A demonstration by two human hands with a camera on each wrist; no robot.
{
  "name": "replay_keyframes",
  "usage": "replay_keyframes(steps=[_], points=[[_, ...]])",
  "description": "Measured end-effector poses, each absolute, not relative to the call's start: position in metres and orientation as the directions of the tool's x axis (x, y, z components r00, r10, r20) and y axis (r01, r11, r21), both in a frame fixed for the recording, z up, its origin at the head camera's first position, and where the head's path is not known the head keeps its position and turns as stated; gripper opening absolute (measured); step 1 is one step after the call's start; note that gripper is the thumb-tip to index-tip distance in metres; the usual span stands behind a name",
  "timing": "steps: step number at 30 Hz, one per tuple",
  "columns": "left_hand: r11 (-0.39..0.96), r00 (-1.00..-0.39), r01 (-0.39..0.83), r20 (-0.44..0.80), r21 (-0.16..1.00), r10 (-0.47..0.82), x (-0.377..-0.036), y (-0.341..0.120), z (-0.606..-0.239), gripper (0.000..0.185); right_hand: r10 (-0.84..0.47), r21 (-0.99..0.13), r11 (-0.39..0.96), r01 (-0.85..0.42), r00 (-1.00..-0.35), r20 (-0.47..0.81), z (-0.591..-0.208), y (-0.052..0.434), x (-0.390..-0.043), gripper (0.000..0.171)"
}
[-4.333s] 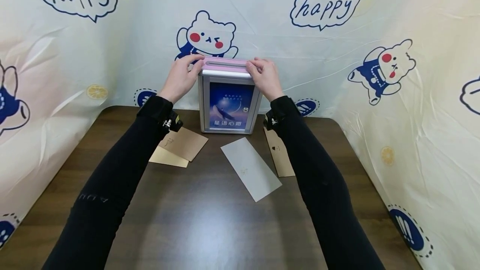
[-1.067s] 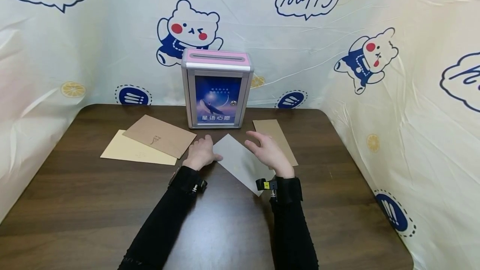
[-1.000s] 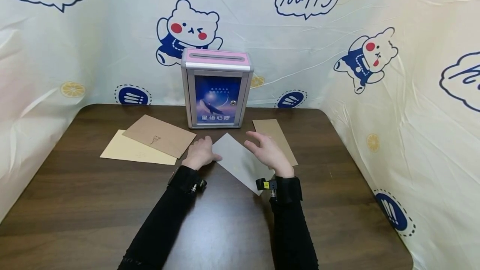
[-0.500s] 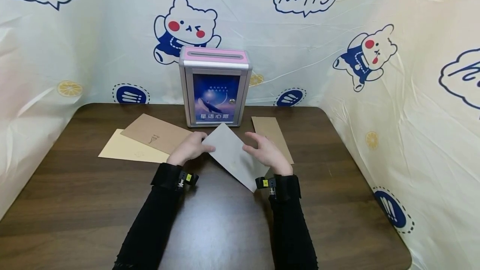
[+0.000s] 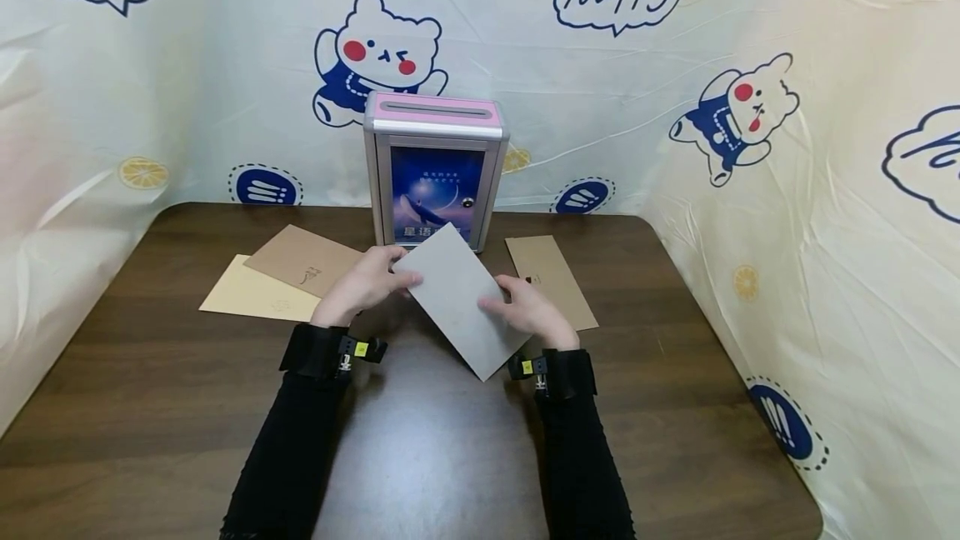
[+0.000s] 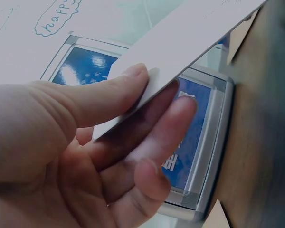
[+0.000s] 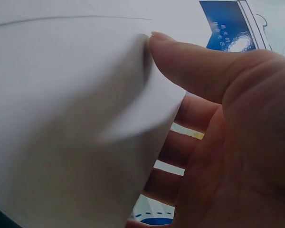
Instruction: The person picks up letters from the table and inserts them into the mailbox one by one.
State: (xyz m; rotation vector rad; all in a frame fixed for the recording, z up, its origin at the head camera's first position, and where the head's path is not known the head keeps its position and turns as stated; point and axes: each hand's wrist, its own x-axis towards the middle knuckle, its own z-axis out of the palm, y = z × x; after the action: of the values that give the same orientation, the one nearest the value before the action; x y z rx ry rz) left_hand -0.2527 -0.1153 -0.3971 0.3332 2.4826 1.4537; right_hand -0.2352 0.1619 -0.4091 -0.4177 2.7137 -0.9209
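Here we hold the grey envelope (image 5: 456, 298) between both hands, lifted off the table (image 5: 420, 440) and tilted, just in front of the pink-topped letter box (image 5: 435, 169). Our left hand (image 5: 365, 283) pinches its upper left edge — thumb on top, fingers beneath, as the left wrist view shows plainly (image 6: 180, 42). Our right hand (image 5: 528, 311) pinches the right edge the same way, thumb pressed on the face, fingers spread below (image 7: 76, 118).

What could go wrong, as we judge it: both grips sit only at the margins, so the paper could slip out or bow in the middle, and the right wrist view already shows a soft dent under the thumb. The envelope's far corner stands close before the box's blue front panel; a careless push could knock it against the panel, or crumple the corner.

For room, the slot (image 5: 433, 108) lies on top of the box, open from above with only the printed backdrop (image 5: 622, 40) behind it. To the left lie a brown envelope (image 5: 303, 261) overlapping a cream one (image 5: 251, 294); to the right a narrow brown envelope (image 5: 551, 277) lies just beside our right hand. The near table — between our sleeves — is where we have space to move.
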Motion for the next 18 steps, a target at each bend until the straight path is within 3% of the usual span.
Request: replay_keyframes(steps=[4, 12, 18], points=[[0.448, -0.951, 0.084, -0.062, 0.89, 0.302, -0.25, -0.119, -0.393, 0.026, -0.351, -0.646, 0.735, -0.204, -0.931, -0.105, -0.407, 0.158, -0.234, 0.027], [0.426, -0.98, 0.084, -0.002, 0.901, 0.198, -0.247, -0.131, -0.388, 0.029, -0.404, -0.753, 0.614, -0.239, -0.914, -0.039, -0.402, 0.153, -0.232, 0.036], [0.324, -0.991, 0.049, 0.005, 0.945, 0.137, -0.244, -0.139, -0.384, 0.039, -0.432, -0.887, 0.432, -0.162, -0.901, -0.046, -0.397, 0.15, -0.229, 0.038]])
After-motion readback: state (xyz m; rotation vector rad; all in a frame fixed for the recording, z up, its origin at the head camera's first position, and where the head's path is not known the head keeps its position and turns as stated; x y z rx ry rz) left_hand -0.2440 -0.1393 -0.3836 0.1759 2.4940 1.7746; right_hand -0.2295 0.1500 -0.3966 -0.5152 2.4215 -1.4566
